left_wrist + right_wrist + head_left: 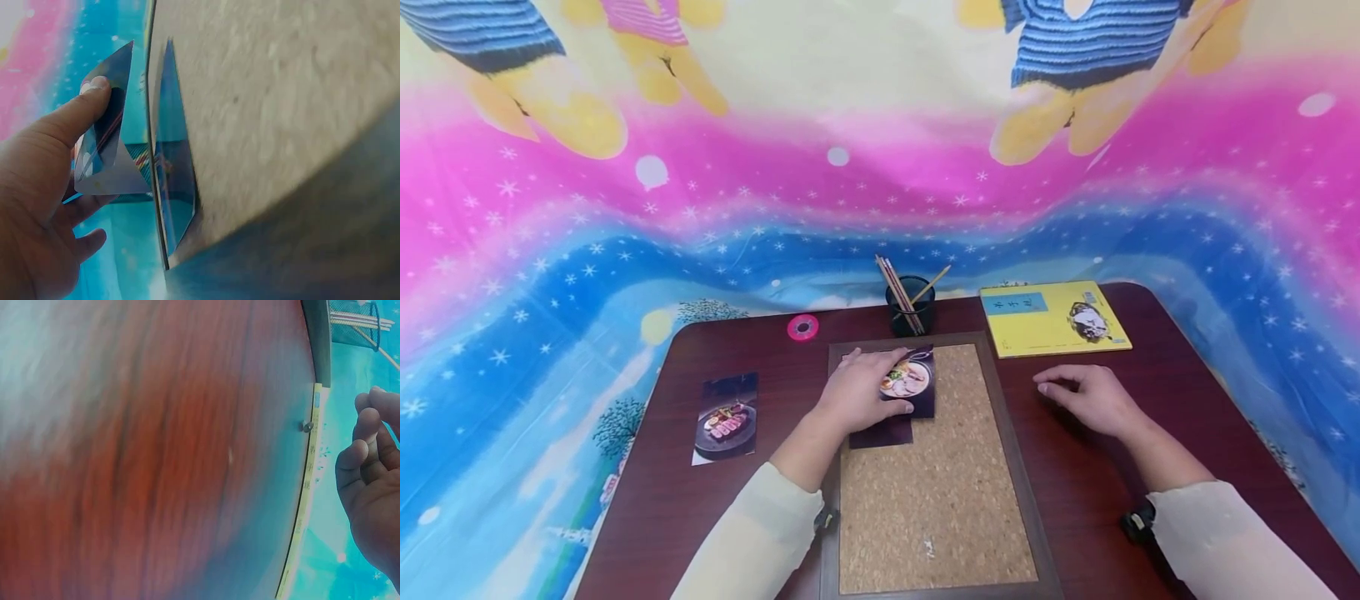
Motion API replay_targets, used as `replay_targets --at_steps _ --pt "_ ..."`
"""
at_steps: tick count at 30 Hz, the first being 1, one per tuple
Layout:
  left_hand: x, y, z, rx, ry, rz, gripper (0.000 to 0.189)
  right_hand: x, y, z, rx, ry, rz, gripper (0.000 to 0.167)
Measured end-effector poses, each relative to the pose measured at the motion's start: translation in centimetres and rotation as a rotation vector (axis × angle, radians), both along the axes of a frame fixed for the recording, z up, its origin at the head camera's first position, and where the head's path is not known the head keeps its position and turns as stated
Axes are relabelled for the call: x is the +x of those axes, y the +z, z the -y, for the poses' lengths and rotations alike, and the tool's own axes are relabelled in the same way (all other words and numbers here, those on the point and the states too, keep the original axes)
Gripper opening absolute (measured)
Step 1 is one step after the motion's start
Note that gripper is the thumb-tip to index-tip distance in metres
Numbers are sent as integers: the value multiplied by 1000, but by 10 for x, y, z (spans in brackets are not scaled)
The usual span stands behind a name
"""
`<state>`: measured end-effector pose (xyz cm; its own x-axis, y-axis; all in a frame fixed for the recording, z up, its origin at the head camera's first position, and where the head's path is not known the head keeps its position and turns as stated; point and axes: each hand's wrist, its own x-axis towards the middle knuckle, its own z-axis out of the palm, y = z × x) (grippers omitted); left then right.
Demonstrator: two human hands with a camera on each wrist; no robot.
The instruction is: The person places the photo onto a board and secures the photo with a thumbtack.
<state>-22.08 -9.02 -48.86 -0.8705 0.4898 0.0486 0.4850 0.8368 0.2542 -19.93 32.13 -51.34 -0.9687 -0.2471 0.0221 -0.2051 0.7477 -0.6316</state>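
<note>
The bowl photo (916,385), pinched at its left side by the left hand (861,393), is over the far left part of the corkboard (943,500). Probably light, slippery and easily creased, it suits an edge grip. Rightward, the loosely curled right hand (1096,402) holds nothing visible.

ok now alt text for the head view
A person's left-hand grip pinches a food photo over another card on a framed corkboard; the right-hand grip, holding nothing visible, is right of the corkboard. The dark table also holds a photo of sliced meat, a pink disc, a pencil cup and a yellow book.
</note>
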Motion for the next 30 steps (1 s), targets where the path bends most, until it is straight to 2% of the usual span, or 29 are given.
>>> replay_targets --at_steps 7,23,30 --pt "-1 -3 -17 -32 -43 -34 92 -4 1 6 4 -6 -1 25" --pt "4 -9 -55 -91 -34 -27 86 -8 5 20 -9 -6 -18 23" --pt "8 -11 -68 -169 -27 -46 83 -13 7 29 -15 -3 -16 22"
